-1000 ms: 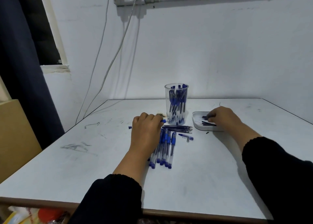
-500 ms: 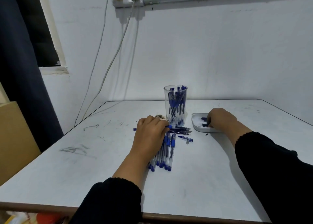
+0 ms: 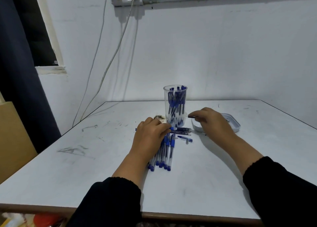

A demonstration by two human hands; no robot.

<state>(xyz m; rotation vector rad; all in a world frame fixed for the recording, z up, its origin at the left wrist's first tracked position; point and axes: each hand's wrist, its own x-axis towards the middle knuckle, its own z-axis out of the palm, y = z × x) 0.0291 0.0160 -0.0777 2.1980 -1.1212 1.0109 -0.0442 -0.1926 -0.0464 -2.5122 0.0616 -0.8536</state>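
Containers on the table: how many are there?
2: a clear cup of pens behind the left hand, and a white tray partly covered by the right hand. None seems hidden.

Loose black sleeves [image 3: 109, 202]; gathered, slightly frilled cuffs [image 3: 126, 180].

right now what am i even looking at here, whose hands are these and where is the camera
There is no machine here. A person works with two bare hands, and the view comes from one camera worn on that person's head, looking forward and down, so the black-sleeved arms are the wearer's own. On the white table stands a clear cup full of blue pens. In front of it lie a row of pens, a bundle of thin refills and a loose blue cap. A white tray sits to the right. The left hand grips a pen lying crosswise. The right hand pinches a thin dark piece beside the cup; it is too small to identify.
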